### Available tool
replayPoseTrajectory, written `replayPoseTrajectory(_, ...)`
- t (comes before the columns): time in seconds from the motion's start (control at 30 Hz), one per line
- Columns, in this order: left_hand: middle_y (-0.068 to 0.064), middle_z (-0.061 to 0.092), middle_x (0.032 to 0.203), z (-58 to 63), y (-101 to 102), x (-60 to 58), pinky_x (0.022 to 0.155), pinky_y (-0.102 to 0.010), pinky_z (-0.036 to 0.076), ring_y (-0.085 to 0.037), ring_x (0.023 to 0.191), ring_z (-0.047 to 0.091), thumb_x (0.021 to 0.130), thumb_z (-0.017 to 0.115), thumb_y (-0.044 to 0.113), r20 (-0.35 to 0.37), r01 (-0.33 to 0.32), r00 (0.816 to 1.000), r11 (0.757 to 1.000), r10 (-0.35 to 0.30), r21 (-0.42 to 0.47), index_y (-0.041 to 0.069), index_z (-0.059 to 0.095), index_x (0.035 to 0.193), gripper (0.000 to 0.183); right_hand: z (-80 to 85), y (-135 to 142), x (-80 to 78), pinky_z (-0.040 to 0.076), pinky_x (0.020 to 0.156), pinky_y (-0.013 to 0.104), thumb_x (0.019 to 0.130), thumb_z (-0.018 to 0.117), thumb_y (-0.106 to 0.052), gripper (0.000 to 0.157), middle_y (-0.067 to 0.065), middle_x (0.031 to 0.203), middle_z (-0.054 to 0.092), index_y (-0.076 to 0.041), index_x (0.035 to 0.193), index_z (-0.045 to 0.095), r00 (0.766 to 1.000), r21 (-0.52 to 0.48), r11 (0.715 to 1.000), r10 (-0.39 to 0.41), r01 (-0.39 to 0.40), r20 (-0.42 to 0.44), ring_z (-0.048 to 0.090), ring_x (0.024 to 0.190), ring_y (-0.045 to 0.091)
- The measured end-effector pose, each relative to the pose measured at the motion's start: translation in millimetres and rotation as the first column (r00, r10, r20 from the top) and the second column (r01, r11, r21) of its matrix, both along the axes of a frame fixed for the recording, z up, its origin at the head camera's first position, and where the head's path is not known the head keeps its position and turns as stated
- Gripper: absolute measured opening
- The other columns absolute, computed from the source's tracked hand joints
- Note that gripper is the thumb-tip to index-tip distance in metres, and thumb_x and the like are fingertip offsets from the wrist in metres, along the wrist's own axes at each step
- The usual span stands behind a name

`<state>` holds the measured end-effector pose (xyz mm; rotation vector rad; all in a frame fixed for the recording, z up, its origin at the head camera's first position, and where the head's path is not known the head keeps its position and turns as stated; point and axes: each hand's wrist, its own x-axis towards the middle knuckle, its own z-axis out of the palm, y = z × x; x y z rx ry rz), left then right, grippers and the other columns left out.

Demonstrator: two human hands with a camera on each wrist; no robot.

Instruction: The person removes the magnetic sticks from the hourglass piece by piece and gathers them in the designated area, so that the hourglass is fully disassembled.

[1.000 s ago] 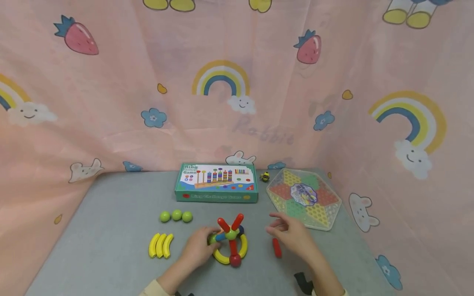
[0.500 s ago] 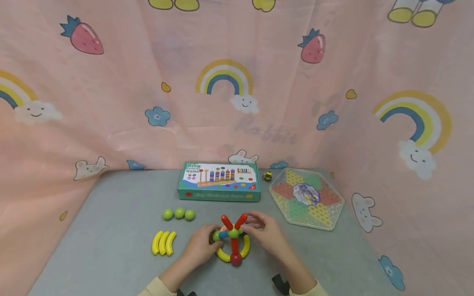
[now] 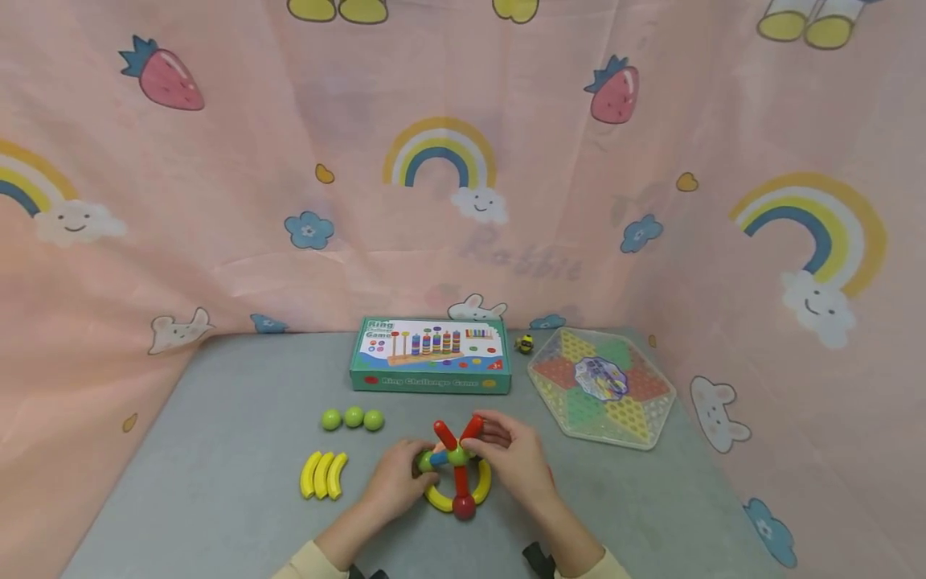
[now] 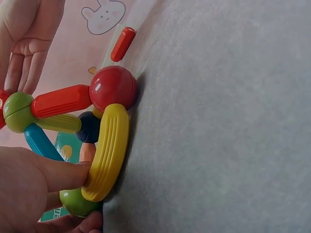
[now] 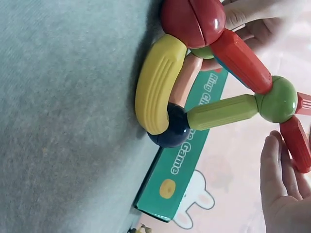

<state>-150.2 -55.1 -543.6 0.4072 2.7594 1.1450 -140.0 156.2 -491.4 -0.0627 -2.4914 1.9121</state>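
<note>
A ball-and-rod construction toy stands on the table, its curved yellow rods (image 3: 439, 498) and dark red ball (image 3: 464, 507) at the base. Straight rods rise to a green top ball (image 4: 19, 111), above which two red rods spread in a V. My left hand (image 3: 394, 480) holds the base at the left, thumb on a yellow rod (image 4: 108, 153) and fingers around a lower green ball (image 4: 80, 203). With my right hand (image 3: 517, 462) I pinch the right-hand upper red rod (image 5: 296, 143). A dark blue ball (image 5: 170, 126) shows low on the far side.
Several loose pieces lie about: green balls (image 3: 354, 416) and yellow curved rods (image 3: 323, 474) at left, a red rod (image 4: 123, 43) at right, mostly hidden by my right hand in the head view. Behind are a game box (image 3: 430, 382), a bee figure (image 3: 525, 344) and a hexagonal board (image 3: 629, 418).
My right hand has moved left from above the loose red rod to the toy's upper right red rod and now pinches it. The left hand keeps its hold on the base.
</note>
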Motion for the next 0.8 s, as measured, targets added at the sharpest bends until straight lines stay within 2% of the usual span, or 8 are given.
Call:
replayPoseTrajectory(0.17, -0.006, 0.065, 0.111, -0.6, 0, -0.2, 0.075, -0.033, 0.048, -0.016, 0.091, 0.056, 0.084, 0.081, 0.016, -0.006, 0.006, 1.0, 1.0, -0.006, 0.002, 0.006, 0.068, 0.123, 0.043, 0.0, -2, 0.0, 0.059, 0.083, 0.027, 0.086, 0.081, -0.02, 0.041, 0.007, 0.106, 0.076, -0.01, 0.124, 0.07, 0.999, 0.006, 1.0, -0.001, 0.001, -0.042, 0.074, 0.097, 0.02)
replayPoseTrajectory(0.3, -0.005, 0.065, 0.111, -2.5, -1, -0.9, 0.074, -0.031, 0.048, -0.015, 0.089, 0.055, 0.084, 0.08, 0.015, -0.005, 0.01, 1.0, 1.0, -0.01, 0.0, 0.006, 0.068, 0.124, 0.042, -0.6, -5, 0.3, 0.059, 0.084, 0.028, 0.087, 0.08, -0.018, 0.042, 0.008, 0.108, 0.076, -0.007, 0.126, 0.07, 0.997, 0.045, 0.999, -0.025, 0.028, -0.07, 0.074, 0.099, 0.021)
replayPoseTrajectory(0.4, -0.004, 0.065, 0.11, -3.9, -1, -1.8, 0.072, -0.028, 0.047, -0.013, 0.087, 0.054, 0.084, 0.079, 0.011, -0.006, 0.013, 1.0, 1.0, -0.013, -0.001, 0.007, 0.068, 0.124, 0.041, -1.6, -7, 0.3, 0.059, 0.085, 0.029, 0.088, 0.079, -0.018, 0.042, 0.007, 0.111, 0.076, -0.009, 0.127, 0.07, 0.995, 0.08, 0.995, -0.044, 0.052, -0.092, 0.073, 0.102, 0.021)
replayPoseTrajectory(0.53, -0.005, 0.064, 0.109, -4.0, -1, -3.3, 0.069, -0.028, 0.048, -0.014, 0.086, 0.054, 0.085, 0.078, 0.008, -0.001, 0.014, 1.0, 1.0, -0.014, 0.002, 0.007, 0.068, 0.125, 0.042, -4.0, -6, -1.0, 0.059, 0.085, 0.031, 0.088, 0.079, -0.018, 0.04, 0.007, 0.11, 0.076, -0.011, 0.127, 0.071, 0.994, 0.072, 0.995, -0.062, 0.069, -0.09, 0.073, 0.101, 0.02)
replayPoseTrajectory(0.63, -0.005, 0.063, 0.109, -3.2, -1, -1.9, 0.072, -0.031, 0.049, -0.015, 0.088, 0.055, 0.084, 0.079, 0.013, 0.017, -0.014, 1.0, 1.0, 0.014, -0.012, 0.006, 0.067, 0.126, 0.043, -6.0, -3, -1.5, 0.059, 0.085, 0.031, 0.088, 0.079, -0.018, 0.042, 0.008, 0.108, 0.076, -0.01, 0.128, 0.07, 0.996, 0.048, 0.997, -0.062, 0.066, -0.069, 0.074, 0.099, 0.02)
replayPoseTrajectory(0.8, -0.004, 0.06, 0.083, -0.3, 0, 4.2, 0.059, -0.03, 0.046, -0.016, 0.072, 0.054, 0.08, 0.084, 0.024, 0.101, -0.099, 0.99, 0.995, 0.101, -0.023, 0.003, 0.063, 0.112, 0.044, -7.5, 7, -1.1, 0.059, 0.087, 0.029, 0.089, 0.078, -0.017, 0.042, 0.007, 0.109, 0.074, -0.009, 0.129, 0.068, 0.995, 0.042, 0.995, -0.082, 0.085, -0.057, 0.072, 0.1, 0.02)
